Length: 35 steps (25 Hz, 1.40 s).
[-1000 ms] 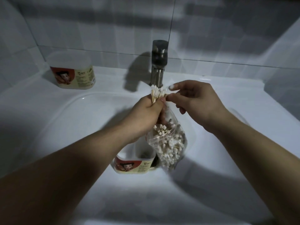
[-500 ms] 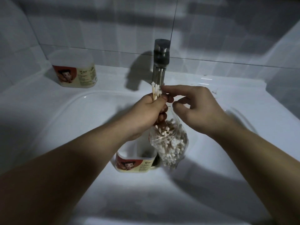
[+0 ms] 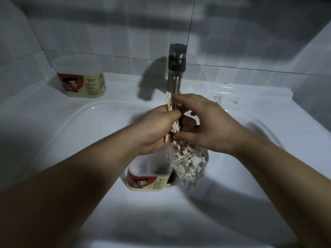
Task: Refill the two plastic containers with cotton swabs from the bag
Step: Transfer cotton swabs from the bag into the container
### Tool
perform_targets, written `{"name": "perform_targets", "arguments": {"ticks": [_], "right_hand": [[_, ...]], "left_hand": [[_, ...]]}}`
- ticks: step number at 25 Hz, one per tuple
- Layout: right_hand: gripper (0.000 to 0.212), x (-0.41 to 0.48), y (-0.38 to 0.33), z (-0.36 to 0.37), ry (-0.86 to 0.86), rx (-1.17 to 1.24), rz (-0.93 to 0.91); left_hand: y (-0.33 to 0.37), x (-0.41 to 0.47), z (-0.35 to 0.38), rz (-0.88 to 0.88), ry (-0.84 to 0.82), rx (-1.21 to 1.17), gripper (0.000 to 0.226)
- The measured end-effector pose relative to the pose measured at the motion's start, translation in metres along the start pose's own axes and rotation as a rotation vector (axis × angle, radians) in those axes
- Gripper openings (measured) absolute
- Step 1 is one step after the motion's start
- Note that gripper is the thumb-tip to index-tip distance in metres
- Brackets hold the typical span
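left hand [image 3: 155,130] gripping, right hand [image 3: 207,126] pinching

my left hand [image 3: 157,127] hides the middle of the swab bunch [image 3: 168,102] | my right hand [image 3: 209,127] covers the bag [image 3: 189,163] mouth, grip there unclear | tap [image 3: 176,68] foot behind my fingers | near container [image 3: 146,182] label print too small | forearms cut off below

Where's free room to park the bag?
Basin floor left of the near container; ledge between far container and faucet; ledge right of faucet. Crowded mid-basin: left hand gripping swabs, right hand holding bag, near container.
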State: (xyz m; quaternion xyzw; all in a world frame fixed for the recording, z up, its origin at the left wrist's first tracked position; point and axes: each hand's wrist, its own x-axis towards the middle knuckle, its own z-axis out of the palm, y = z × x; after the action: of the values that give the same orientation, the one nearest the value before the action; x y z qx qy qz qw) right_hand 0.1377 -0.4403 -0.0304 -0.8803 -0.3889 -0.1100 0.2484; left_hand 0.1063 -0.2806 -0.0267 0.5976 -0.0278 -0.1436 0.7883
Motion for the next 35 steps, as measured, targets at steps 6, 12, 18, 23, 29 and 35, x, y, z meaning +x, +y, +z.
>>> {"name": "perform_targets", "arguments": {"ticks": [6, 12, 18, 23, 29, 35], "right_hand": [[0.125, 0.0008, -0.0049, 0.0043, -0.073, 0.051, -0.022], [0.112, 0.0026, -0.0067, 0.0068, -0.014, -0.049, -0.1], [0.104, 0.0023, -0.0052, 0.0081, -0.021, -0.003, -0.051], [0.11, 0.0012, -0.0065, 0.0059, -0.069, -0.024, -0.03], [0.08, 0.0025, -0.0071, 0.0053, 0.016, -0.06, -0.074], [0.089, 0.0007, -0.0062, 0.0017, -0.041, -0.065, -0.052]], "left_hand": [[0.0028, -0.0044, 0.0045, -0.017, 0.006, -0.118, 0.016], [0.0012, -0.0047, 0.0023, -0.049, 0.008, -0.008, 0.021], [0.0011, -0.0071, 0.0066, -0.044, 0.014, -0.004, 0.024], [0.0019, -0.0071, 0.0067, -0.043, 0.027, -0.033, 0.024], [0.0004, -0.0052, 0.0062, -0.061, 0.035, 0.03, 0.023], [-0.0025, -0.0017, 0.0044, -0.025, 0.053, 0.117, 0.022]]}}
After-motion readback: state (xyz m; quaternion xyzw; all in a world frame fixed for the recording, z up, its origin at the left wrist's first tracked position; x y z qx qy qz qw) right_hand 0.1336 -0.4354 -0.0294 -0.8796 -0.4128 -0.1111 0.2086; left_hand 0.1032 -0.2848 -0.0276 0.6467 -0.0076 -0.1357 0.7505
